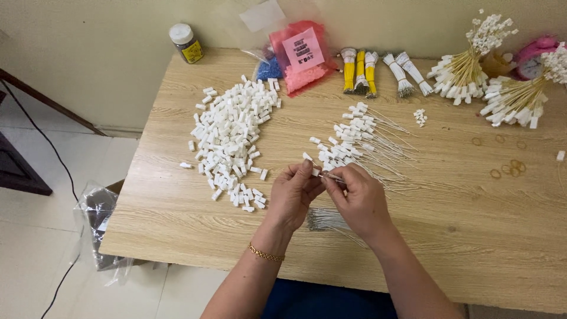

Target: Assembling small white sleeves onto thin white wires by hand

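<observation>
Both hands, the left hand (293, 192) and the right hand (358, 198), are pinching a thin white wire (331, 176) (capped with a small white plastic block) above the pale wooden worktop (472, 224).

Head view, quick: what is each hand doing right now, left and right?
Left hand: fingers pinched shut on a small white plastic block.
Right hand: fingers pinched shut on a thin white wire, meeting the left hand.

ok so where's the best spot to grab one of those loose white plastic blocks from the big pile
Probably pinch a stray white block at the pile's near edge across its narrow sides, coming from above: it lies flat and apart from the others, so fingertips can close on it without disturbing its neighbours.
</observation>
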